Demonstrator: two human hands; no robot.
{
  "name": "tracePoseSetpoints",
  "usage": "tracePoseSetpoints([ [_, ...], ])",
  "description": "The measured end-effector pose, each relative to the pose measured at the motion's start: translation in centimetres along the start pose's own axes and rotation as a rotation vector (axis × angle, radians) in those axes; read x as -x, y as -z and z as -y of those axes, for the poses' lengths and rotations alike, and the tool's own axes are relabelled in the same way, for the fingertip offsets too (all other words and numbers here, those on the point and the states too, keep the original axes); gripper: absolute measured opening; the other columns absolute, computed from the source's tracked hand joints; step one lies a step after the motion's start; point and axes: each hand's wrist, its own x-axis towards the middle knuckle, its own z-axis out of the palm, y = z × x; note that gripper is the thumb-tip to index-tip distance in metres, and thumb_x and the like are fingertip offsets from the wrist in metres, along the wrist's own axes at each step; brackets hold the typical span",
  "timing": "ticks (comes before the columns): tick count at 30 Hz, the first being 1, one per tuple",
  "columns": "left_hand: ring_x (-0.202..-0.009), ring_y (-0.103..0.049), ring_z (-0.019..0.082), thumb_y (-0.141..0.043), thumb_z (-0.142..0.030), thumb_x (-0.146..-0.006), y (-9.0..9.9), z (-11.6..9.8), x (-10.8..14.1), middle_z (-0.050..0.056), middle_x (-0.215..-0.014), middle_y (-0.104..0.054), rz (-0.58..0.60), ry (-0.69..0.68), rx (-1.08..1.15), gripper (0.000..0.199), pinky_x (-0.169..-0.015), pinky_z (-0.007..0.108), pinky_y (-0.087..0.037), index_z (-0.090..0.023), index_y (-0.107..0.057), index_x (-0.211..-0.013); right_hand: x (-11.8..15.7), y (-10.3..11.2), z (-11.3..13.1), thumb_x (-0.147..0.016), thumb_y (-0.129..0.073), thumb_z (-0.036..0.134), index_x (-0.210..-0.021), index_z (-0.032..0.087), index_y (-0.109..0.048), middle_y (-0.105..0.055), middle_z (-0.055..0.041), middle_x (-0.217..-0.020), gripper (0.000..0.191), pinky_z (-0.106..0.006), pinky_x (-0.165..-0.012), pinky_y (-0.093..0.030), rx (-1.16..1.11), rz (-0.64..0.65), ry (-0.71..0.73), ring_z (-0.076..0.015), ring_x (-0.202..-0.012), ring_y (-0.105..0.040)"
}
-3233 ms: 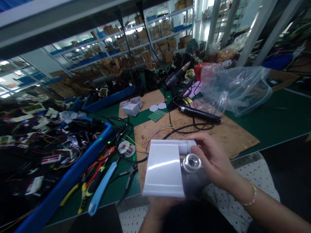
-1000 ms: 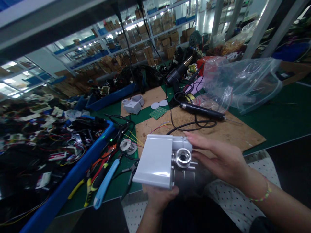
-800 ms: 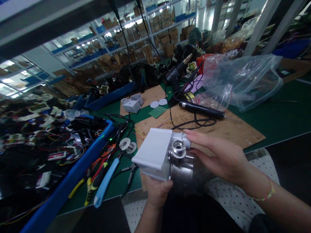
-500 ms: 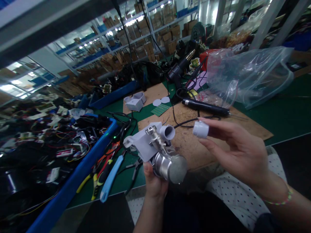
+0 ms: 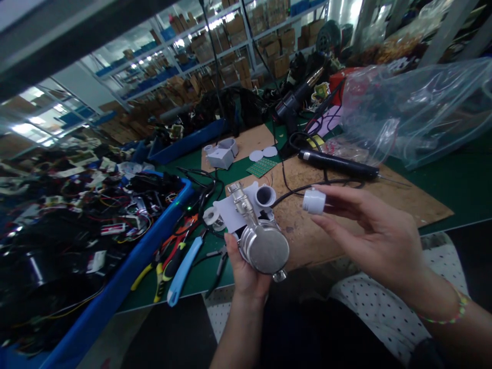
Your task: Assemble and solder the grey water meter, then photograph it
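My left hand (image 5: 248,274) is closed around a silver metal part (image 5: 268,247) with a round flat face and a threaded neck. Behind that metal part sits a white plastic housing (image 5: 232,211) with a round open tube (image 5: 265,196); the two seem joined. To the right, my right hand (image 5: 369,230) pinches a small white plastic cap (image 5: 314,201) between thumb and fingers. A short gap separates the cap from the tube's mouth.
A blue bin (image 5: 132,271) of wired parts fills the left. Pliers (image 5: 159,279) and a light-blue-handled tool (image 5: 185,271) lie beside it. A black electric screwdriver (image 5: 338,165), a green circuit board (image 5: 261,167), another white housing (image 5: 223,155) and a clear plastic bag (image 5: 423,110) lie further back.
My left hand has turned the metal part with its housing, so the round face points more toward me. The cap in my right hand has tilted slightly. The whole view has shifted.
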Motion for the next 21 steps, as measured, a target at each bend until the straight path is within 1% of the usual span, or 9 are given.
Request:
tracePoseSetpoints([
  [5,-0.101,-0.075,0.027,-0.069,-0.084,-0.073,-0.4,-0.4,0.0,0.014,-0.111,-0.078,0.028,0.059,0.001,0.081,-0.088,0.035,-0.063,-0.012,-0.075,-0.110,-0.2,-0.2,0.4,-0.094,-0.076,0.032,-0.132,0.024,-0.064,-0.071,0.0024,-0.121,0.041,-0.020,-0.097,-0.060,0.002,0.021,0.005,-0.0101,-0.102,-0.072],
  [7,-0.101,-0.075,0.028,-0.062,-0.085,-0.078,-0.6,-0.6,0.0,0.014,-0.111,-0.078,0.046,0.072,0.004,0.080,-0.080,0.033,-0.065,-0.014,-0.075,-0.111,-0.2,-0.3,0.5,-0.093,-0.076,0.033,-0.132,0.024,-0.064,-0.072,0.0017,-0.121,0.041,-0.021,-0.097,-0.061,-0.005,0.029,-0.006,-0.0109,-0.102,-0.073],
  [10,-0.091,-0.077,0.029,-0.055,-0.086,-0.081,-0.8,-0.8,-0.1,0.014,-0.108,-0.078,0.081,0.098,0.012,0.079,-0.056,0.028,-0.063,-0.016,-0.074,-0.113,-0.2,-0.5,0.4,-0.092,-0.078,0.034,-0.131,0.024,-0.064,-0.072,0.0008,-0.120,0.042,-0.021,-0.098,-0.061,-0.042,0.037,-0.033,-0.0119,-0.101,-0.073],
  [12,-0.087,-0.078,0.030,-0.052,-0.087,-0.082,-0.8,-0.9,-0.1,0.014,-0.107,-0.078,0.073,0.121,0.024,0.080,-0.050,0.027,-0.060,-0.016,-0.074,-0.114,-0.2,-0.7,0.4,-0.091,-0.079,0.033,-0.131,0.025,-0.065,-0.071,0.0003,-0.121,0.043,-0.022,-0.099,-0.062,-0.061,0.036,-0.053,-0.0128,-0.101,-0.073],
  [13,-0.090,-0.077,0.030,-0.050,-0.086,-0.084,-0.8,-0.9,-0.1,0.015,-0.108,-0.078,0.053,0.122,0.030,0.080,-0.053,0.028,-0.062,-0.016,-0.073,-0.114,-0.3,-0.8,0.3,-0.091,-0.079,0.032,-0.131,0.025,-0.065,-0.071,-0.0001,-0.122,0.043,-0.023,-0.100,-0.062,-0.079,0.035,-0.063,-0.0135,-0.103,-0.073],
  [15,-0.099,-0.076,0.029,-0.050,-0.084,-0.086,-0.8,-0.7,-0.1,0.016,-0.111,-0.078,0.012,0.096,0.035,0.079,-0.068,0.031,-0.065,-0.014,-0.072,-0.117,-0.5,-1.2,0.3,-0.091,-0.079,0.029,-0.132,0.025,-0.065,-0.069,-0.0015,-0.127,0.043,-0.025,-0.102,-0.062,-0.144,0.044,-0.083,-0.0153,-0.107,-0.072],
  [17,-0.104,-0.075,0.028,-0.057,-0.081,-0.085,-0.7,-0.3,-0.1,0.015,-0.112,-0.078,-0.001,0.048,0.031,0.076,-0.085,0.035,-0.064,-0.014,-0.071,-0.118,-0.9,-1.7,0.3,-0.092,-0.078,0.026,-0.133,0.025,-0.064,-0.066,-0.0028,-0.132,0.043,-0.026,-0.105,-0.061,-0.249,0.061,-0.104,-0.0169,-0.114,-0.070],
  [18,-0.103,-0.075,0.028,-0.062,-0.080,-0.082,-0.7,-0.1,-0.1,0.014,-0.112,-0.078,0.003,0.025,0.035,0.075,-0.090,0.038,-0.063,-0.015,-0.071,-0.118,-1.1,-1.9,0.3,-0.092,-0.077,0.025,-0.132,0.025,-0.064,-0.064,-0.0032,-0.134,0.042,-0.027,-0.105,-0.061,-0.301,0.062,-0.110,-0.0175,-0.117,-0.069],
  [21,-0.098,-0.076,0.029,-0.076,-0.077,-0.072,-0.6,0.5,0.0,0.012,-0.107,-0.078,0.010,-0.031,0.067,0.075,-0.096,0.043,-0.061,-0.016,-0.072,-0.115,-1.4,-2.4,0.3,-0.091,-0.076,0.020,-0.130,0.026,-0.064,-0.061,-0.0044,-0.137,0.041,-0.026,-0.103,-0.062,-0.396,0.049,-0.110,-0.0184,-0.121,-0.067],
])
